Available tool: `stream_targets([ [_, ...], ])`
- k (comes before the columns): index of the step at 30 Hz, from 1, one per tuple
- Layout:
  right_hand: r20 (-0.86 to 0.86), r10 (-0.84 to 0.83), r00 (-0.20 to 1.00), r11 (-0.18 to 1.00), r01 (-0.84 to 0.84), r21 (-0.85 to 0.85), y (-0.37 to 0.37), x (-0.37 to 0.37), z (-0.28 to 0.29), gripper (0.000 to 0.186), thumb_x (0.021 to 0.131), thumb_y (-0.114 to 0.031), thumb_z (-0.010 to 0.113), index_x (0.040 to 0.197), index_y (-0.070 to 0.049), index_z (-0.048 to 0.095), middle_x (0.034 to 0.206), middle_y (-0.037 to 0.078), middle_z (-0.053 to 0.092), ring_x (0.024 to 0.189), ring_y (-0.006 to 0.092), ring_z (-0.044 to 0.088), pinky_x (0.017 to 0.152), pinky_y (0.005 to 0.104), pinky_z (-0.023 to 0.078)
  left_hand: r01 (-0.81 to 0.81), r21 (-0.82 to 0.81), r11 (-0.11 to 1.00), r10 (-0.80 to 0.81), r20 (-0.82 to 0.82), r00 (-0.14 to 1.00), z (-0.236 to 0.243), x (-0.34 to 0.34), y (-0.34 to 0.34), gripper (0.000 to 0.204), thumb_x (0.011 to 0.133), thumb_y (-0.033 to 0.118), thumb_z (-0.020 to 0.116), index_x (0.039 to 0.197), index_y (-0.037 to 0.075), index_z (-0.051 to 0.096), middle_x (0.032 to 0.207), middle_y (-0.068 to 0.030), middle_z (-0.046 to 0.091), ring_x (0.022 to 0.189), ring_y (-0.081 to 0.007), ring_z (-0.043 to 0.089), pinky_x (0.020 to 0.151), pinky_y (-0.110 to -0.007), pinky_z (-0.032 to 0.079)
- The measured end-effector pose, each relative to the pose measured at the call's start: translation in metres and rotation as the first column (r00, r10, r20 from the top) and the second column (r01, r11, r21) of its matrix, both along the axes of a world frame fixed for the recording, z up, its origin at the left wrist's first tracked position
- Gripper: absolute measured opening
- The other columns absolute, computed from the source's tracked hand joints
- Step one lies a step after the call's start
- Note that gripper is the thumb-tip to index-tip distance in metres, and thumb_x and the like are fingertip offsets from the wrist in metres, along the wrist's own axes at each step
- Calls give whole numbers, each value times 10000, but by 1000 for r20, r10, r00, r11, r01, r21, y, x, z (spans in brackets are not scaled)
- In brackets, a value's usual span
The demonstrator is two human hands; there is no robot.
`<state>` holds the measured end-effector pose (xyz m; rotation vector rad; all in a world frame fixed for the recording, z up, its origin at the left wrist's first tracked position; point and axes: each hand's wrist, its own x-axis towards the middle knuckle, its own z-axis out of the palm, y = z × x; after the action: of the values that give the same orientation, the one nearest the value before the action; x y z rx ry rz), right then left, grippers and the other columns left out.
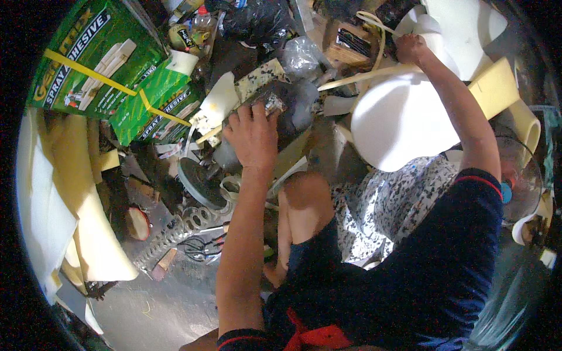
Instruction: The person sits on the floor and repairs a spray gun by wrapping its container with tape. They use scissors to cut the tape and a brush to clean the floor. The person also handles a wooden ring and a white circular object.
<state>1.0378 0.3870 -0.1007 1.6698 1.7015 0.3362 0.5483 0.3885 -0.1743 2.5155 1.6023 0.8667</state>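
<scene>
My left hand (252, 134) rests with bent fingers over a dark, scuffed block (275, 103), beside a grey piece of foam (301, 108) and a speckled foam scrap (263, 76). My right hand (411, 50) reaches to the upper right, fingers closed on a thin pale strip (380, 22) that loops there. Below it, a long light strip (357, 76) lies across toward a large white foam piece (398, 123).
Green cartons (140, 52) with yellow straps stand upper left. Cream foam sheets (99, 234) line the left. Scissors (193, 248), a brush (164, 264) and a coiled strip (158, 237) lie lower left. Speckled foam (374, 205) sits beside my bent knee (304, 199); yellow foam (497, 88) at right.
</scene>
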Motion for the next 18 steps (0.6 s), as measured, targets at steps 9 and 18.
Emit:
stream_targets([
  [9,-258,-82,963,950,154,271,7,-40,-46,152,802,-211,583,771,-90,670,787,123,696,807,295,667,770,435,464,5,-37,999,-6,-16,1000,2,0,-1,356,760,364,743,984,125,603,1022,-62,593,961,-296,557,788,-476,400],
  [18,-428,-316,847,875,434,215,39,-54,-51,478,831,-510,647,1061,-92,668,1008,155,690,999,303,654,852,450,513,12,-47,999,-13,-26,1000,0,4,-2,352,798,359,719,1022,114,602,1049,-71,578,985,-306,534,770,-486,387],
])
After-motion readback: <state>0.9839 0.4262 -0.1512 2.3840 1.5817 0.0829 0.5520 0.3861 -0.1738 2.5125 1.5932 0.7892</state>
